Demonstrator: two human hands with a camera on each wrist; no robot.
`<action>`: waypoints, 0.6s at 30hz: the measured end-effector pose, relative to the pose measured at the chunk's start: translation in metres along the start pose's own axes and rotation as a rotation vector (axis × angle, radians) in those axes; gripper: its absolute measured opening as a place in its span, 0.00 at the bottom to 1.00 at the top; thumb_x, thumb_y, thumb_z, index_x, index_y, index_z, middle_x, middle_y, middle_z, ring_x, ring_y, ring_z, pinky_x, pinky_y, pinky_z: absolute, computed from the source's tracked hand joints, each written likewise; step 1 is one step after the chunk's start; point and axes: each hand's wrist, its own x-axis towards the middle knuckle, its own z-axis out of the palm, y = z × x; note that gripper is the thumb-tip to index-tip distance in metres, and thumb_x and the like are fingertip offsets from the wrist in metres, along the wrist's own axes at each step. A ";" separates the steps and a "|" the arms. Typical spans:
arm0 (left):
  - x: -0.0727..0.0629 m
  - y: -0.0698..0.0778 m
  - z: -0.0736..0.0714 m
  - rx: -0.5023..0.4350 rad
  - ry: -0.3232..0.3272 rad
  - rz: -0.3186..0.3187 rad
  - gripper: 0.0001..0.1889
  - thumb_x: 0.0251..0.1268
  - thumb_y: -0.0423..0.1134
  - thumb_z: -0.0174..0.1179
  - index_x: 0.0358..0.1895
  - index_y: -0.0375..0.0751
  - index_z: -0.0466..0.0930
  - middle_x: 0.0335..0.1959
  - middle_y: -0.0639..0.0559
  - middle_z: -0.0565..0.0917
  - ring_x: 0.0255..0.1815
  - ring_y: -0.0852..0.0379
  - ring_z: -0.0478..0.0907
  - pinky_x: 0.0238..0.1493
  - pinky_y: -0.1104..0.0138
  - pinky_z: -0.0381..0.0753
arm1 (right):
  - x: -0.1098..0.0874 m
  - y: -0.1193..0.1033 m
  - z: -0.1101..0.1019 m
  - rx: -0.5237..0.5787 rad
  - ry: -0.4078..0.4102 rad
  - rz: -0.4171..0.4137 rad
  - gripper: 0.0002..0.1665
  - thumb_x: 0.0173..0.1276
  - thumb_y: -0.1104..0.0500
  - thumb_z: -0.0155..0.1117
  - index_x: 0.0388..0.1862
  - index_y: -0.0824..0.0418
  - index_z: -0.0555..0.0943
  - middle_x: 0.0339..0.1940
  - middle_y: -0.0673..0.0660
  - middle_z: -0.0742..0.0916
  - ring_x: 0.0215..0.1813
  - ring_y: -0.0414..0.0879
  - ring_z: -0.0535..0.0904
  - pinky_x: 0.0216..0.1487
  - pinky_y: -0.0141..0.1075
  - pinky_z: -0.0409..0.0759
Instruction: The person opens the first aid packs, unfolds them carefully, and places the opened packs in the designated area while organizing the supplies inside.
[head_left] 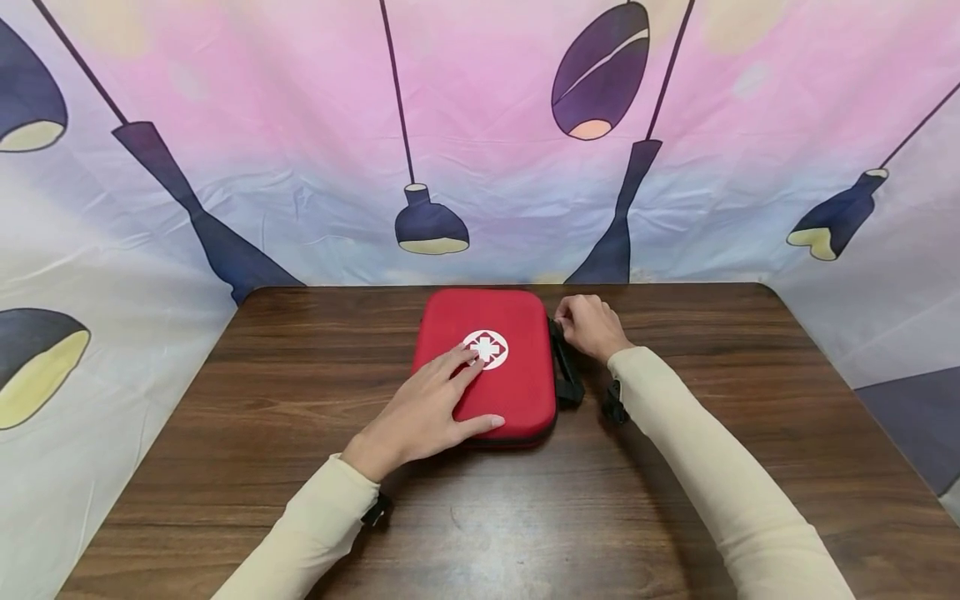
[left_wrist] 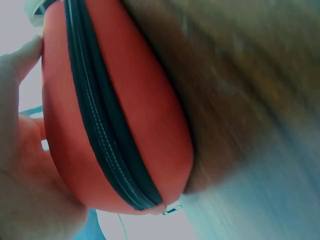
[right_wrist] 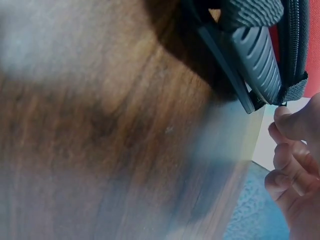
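A red first-aid case [head_left: 517, 392] with a white cross emblem lies flat on the table, its black zipper [left_wrist: 100, 120] running round the side. My left hand [head_left: 427, 408] rests on its lid with fingers spread. At the case's far right corner, my right hand [head_left: 591, 325] has thumb and forefinger brought together. In the right wrist view they pinch a small dark zipper pull [right_wrist: 283, 104] at the end of the black carry handle [right_wrist: 255, 62]; most of the pull is hidden by the fingertips. The other fingers are curled. The zipper looks closed along the visible side.
The brown wooden table [head_left: 300, 400] ends at a far edge just behind the case. A printed cloth [head_left: 495, 150] with lamp drawings hangs behind it and at the sides. Dark wrist straps [head_left: 613, 404] sit at the cream sleeves [head_left: 697, 450].
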 end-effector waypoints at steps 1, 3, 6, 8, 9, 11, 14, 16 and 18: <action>0.000 -0.001 -0.001 -0.019 -0.013 -0.003 0.48 0.63 0.73 0.56 0.77 0.43 0.66 0.78 0.47 0.63 0.79 0.46 0.57 0.76 0.54 0.58 | 0.000 0.000 0.000 0.001 0.002 -0.001 0.07 0.69 0.64 0.63 0.39 0.61 0.87 0.37 0.58 0.88 0.35 0.55 0.83 0.37 0.50 0.81; -0.001 -0.003 -0.002 -0.050 -0.035 -0.004 0.49 0.63 0.73 0.56 0.78 0.43 0.63 0.80 0.48 0.60 0.80 0.45 0.54 0.77 0.54 0.55 | -0.001 0.000 -0.001 0.003 0.006 -0.001 0.07 0.69 0.64 0.63 0.39 0.61 0.88 0.36 0.58 0.88 0.35 0.54 0.83 0.36 0.49 0.81; -0.002 -0.003 -0.003 -0.060 -0.049 -0.006 0.50 0.63 0.75 0.54 0.79 0.44 0.61 0.80 0.48 0.59 0.80 0.43 0.54 0.78 0.54 0.54 | -0.002 0.001 -0.001 0.008 0.005 -0.008 0.07 0.69 0.64 0.63 0.39 0.62 0.88 0.36 0.58 0.89 0.35 0.54 0.83 0.36 0.49 0.81; -0.001 -0.003 -0.002 -0.054 -0.045 -0.003 0.50 0.63 0.76 0.53 0.79 0.44 0.61 0.80 0.48 0.60 0.80 0.44 0.54 0.78 0.55 0.53 | -0.003 0.001 -0.001 0.009 0.005 -0.012 0.07 0.69 0.64 0.64 0.39 0.62 0.88 0.36 0.58 0.88 0.35 0.54 0.83 0.36 0.49 0.81; -0.001 -0.002 -0.001 -0.050 -0.042 -0.001 0.50 0.63 0.76 0.52 0.79 0.44 0.61 0.80 0.48 0.60 0.80 0.44 0.54 0.78 0.55 0.53 | -0.003 0.001 -0.001 0.008 0.006 -0.015 0.07 0.69 0.64 0.64 0.39 0.62 0.88 0.36 0.58 0.88 0.35 0.54 0.83 0.36 0.49 0.81; 0.000 -0.002 0.000 -0.039 -0.035 0.001 0.50 0.63 0.76 0.52 0.79 0.44 0.61 0.80 0.48 0.60 0.80 0.46 0.54 0.78 0.55 0.53 | -0.004 0.002 -0.002 0.008 0.008 -0.019 0.06 0.69 0.64 0.64 0.39 0.61 0.88 0.35 0.57 0.88 0.35 0.54 0.83 0.35 0.49 0.80; 0.001 -0.002 0.001 -0.023 -0.029 0.002 0.50 0.64 0.76 0.51 0.79 0.43 0.62 0.80 0.47 0.60 0.80 0.48 0.54 0.78 0.56 0.53 | -0.006 0.002 -0.002 0.006 0.014 -0.033 0.06 0.68 0.64 0.64 0.38 0.61 0.88 0.34 0.56 0.88 0.34 0.53 0.83 0.35 0.49 0.80; 0.001 -0.002 0.002 -0.016 -0.028 0.001 0.50 0.64 0.76 0.51 0.79 0.43 0.62 0.80 0.47 0.59 0.81 0.48 0.54 0.78 0.56 0.52 | -0.007 0.001 -0.002 0.005 0.018 -0.042 0.06 0.68 0.64 0.64 0.37 0.61 0.87 0.33 0.55 0.88 0.34 0.52 0.83 0.35 0.49 0.80; 0.001 -0.002 0.002 -0.010 -0.029 0.002 0.50 0.64 0.76 0.51 0.79 0.43 0.61 0.80 0.47 0.59 0.81 0.48 0.54 0.78 0.56 0.52 | -0.009 0.000 -0.002 0.005 0.021 -0.049 0.05 0.68 0.64 0.64 0.36 0.61 0.87 0.33 0.55 0.88 0.34 0.52 0.83 0.35 0.49 0.81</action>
